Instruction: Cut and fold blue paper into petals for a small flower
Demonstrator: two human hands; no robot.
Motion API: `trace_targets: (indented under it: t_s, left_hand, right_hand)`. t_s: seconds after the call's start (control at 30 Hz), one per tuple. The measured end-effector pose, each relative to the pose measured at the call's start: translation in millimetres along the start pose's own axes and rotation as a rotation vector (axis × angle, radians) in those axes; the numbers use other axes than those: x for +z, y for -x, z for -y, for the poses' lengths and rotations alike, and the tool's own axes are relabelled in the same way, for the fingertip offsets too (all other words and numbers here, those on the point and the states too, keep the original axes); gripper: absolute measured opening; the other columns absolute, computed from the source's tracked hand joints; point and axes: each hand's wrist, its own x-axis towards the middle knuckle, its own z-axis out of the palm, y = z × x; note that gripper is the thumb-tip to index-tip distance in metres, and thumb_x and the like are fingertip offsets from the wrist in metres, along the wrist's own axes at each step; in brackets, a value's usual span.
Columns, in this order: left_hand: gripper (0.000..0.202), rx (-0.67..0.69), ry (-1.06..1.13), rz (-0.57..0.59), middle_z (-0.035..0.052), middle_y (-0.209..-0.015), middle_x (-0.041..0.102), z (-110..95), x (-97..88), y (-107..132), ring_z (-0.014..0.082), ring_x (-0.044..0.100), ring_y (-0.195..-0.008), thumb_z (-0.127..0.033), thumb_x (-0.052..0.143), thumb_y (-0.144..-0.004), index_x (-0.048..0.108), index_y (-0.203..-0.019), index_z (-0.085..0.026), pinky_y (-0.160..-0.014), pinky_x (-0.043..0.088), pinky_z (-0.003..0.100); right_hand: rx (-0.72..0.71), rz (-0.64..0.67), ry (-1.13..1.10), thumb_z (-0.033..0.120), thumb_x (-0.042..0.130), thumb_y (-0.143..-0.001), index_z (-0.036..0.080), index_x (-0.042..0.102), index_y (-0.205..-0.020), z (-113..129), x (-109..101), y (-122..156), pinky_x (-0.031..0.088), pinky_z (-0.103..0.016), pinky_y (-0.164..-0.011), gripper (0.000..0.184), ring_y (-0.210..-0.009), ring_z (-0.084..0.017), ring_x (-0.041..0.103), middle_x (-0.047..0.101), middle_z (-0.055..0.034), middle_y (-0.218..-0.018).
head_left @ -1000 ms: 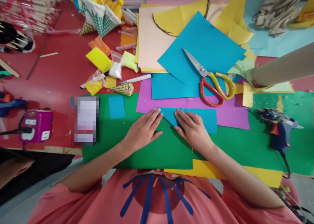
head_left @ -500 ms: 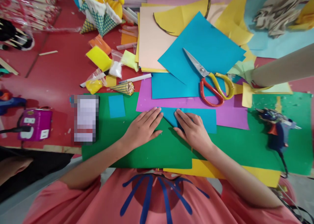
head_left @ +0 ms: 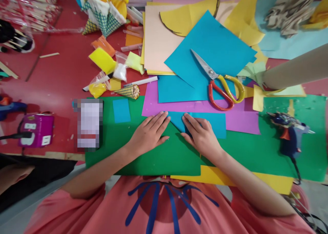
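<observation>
A strip of blue paper (head_left: 216, 124) lies in front of me, its left end folded over on a slant. My left hand (head_left: 151, 131) rests flat at the tip of that fold, fingers stretched out. On the folded part lies my right hand (head_left: 201, 131), fingers extended and pressing the paper down. Beneath both is a green sheet (head_left: 153, 160). Behind the strip is a purple sheet (head_left: 242, 121). Scissors (head_left: 214, 77) with one red and one yellow handle lie half open on larger blue sheets (head_left: 207, 39).
A phone (head_left: 89, 124) and a small blue square (head_left: 121, 111) lie to the left. Further left is a purple box (head_left: 36, 131) with a cable. A glue gun (head_left: 292, 135) lies at the right, below a grey tube (head_left: 299, 68). Clay packets (head_left: 102, 60) are behind. Another person's hand (head_left: 19, 174) shows lower left.
</observation>
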Motion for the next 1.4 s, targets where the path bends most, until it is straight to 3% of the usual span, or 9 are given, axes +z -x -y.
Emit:
trace_targets:
  t_s: [0.47,1.0,1.27,1.4]
  left_hand:
    - [0.055,0.025,-0.035,0.036,0.0159,-0.145,0.042,1.7,-5.6,-1.9,0.0281,0.046,-0.130,-0.041,0.035,-0.095,0.040,-0.140,-0.010,-0.104,0.039,0.039]
    - [0.057,0.032,0.078,0.110,0.0205,-0.149,0.032,-4.2,-14.1,-2.8,0.0360,0.033,-0.137,-0.047,0.046,-0.090,0.033,-0.143,-0.031,-0.106,0.037,0.049]
    - [0.057,0.024,0.103,0.109,0.0163,-0.151,0.030,-4.5,-16.0,-3.3,0.0354,0.031,-0.138,-0.046,0.047,-0.089,0.029,-0.143,-0.038,-0.104,0.038,0.049]
    - [0.053,0.020,0.078,0.137,0.0203,-0.149,0.032,-3.6,-18.9,-4.9,0.0345,0.033,-0.137,-0.043,0.041,-0.093,0.034,-0.143,-0.027,-0.104,0.038,0.048]
  right_hand:
    - [0.034,0.053,-0.047,0.046,0.042,-0.093,0.009,0.054,-0.130,-2.8,-2.3,1.2,0.046,-0.039,-0.088,0.053,-0.105,-0.027,0.052,0.057,-0.0157,-0.128]
    - [0.037,0.061,-0.085,0.036,0.043,-0.094,0.009,0.055,-0.127,-2.4,-9.2,-1.9,0.048,-0.041,-0.086,0.045,-0.105,-0.028,0.053,0.058,-0.0152,-0.127]
    - [-0.172,-0.068,-0.079,0.019,0.052,-0.089,0.012,0.067,-0.108,4.9,-16.6,0.4,0.044,-0.036,-0.085,0.025,-0.102,-0.023,0.057,0.069,-0.0084,-0.110]
    - [-0.204,-0.043,-0.068,0.021,0.052,-0.090,0.011,0.066,-0.111,6.9,-13.5,3.8,0.043,-0.034,-0.082,0.027,-0.098,-0.021,0.059,0.071,-0.0082,-0.105]
